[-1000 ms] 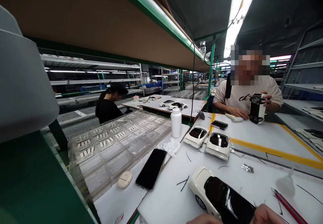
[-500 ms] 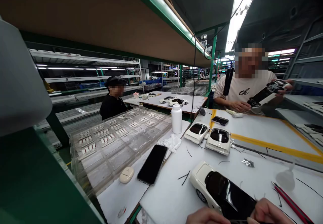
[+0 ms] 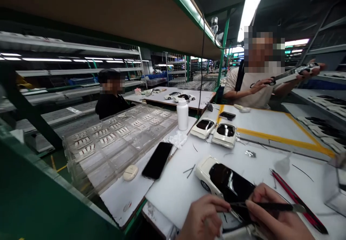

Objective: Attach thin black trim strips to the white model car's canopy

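Note:
A white model car (image 3: 207,168) with a dark glossy top lies at the lower middle of the head view. Over its near end, my right hand (image 3: 278,211) pinches dark tweezers (image 3: 281,207), whose tips point left. My left hand (image 3: 205,214) is closed, its thumb and fingertips meeting beside the tweezer tips. Whatever lies between those fingertips is too small to name. Both hands partly cover the car. A red pen-like tool (image 3: 294,198) rests to the right.
Two white cars (image 3: 223,135) stand farther back. A black phone (image 3: 157,160), a beige case (image 3: 130,172), a white bottle (image 3: 182,115) and a compartment tray (image 3: 121,153) are left. Across the bench, a person (image 3: 262,88) holds another car. Another person (image 3: 110,99) is left.
The view has shifted down and right, so both hands and the tweezers show more fully. The person across has raised and tilted the car in their hands.

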Available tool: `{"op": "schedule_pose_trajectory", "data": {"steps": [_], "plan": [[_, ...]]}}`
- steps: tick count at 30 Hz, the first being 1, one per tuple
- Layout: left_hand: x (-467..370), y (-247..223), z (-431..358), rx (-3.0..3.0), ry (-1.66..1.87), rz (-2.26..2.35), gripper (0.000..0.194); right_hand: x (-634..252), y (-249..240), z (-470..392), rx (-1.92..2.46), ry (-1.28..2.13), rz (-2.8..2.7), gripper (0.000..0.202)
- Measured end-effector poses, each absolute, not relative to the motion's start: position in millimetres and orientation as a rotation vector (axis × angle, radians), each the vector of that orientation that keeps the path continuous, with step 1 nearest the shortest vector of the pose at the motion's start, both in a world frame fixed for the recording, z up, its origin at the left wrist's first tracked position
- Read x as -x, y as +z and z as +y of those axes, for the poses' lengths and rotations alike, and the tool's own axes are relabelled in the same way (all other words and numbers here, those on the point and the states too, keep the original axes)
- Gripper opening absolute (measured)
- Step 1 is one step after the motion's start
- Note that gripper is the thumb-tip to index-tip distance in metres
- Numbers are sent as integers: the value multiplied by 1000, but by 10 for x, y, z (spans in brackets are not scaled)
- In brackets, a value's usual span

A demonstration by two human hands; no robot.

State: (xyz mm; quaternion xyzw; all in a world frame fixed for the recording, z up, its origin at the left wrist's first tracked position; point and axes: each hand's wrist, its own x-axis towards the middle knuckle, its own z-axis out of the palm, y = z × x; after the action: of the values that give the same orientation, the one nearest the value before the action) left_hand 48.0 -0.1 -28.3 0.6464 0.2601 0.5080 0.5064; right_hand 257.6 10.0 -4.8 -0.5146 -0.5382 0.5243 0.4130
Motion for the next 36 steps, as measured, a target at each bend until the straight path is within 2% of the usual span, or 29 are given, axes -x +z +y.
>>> {"op": "schedule_pose_trajectory", "data": {"steps": [4, 9, 12, 14, 18, 36], "plan": [[-459, -128, -19, -1610, 1331, 812, 41, -2534, 145, 40, 1254, 1266, -1318, 34], [-427, 33, 186, -1896, 1327, 1134, 7, -2543, 207, 63, 1226, 1215, -1487, 27], [-436, 89, 340, -2182, 1121, 1269, 37, -2563, 204, 66, 1223, 1147, -1545, 26], [-451, 81, 419, -2322, 969, 1284, 49, -2568, 212, 61, 1219, 1094, -1600, 24], [-472, 8, 488, -2414, 840, 1265, 44, -2581, 231, 52, 1227, 974, -1723, 21], [-579, -20, 487, -2437, 910, 1351, 44, -2590, 241, 67, 1243, 779, -1948, 17]]}}
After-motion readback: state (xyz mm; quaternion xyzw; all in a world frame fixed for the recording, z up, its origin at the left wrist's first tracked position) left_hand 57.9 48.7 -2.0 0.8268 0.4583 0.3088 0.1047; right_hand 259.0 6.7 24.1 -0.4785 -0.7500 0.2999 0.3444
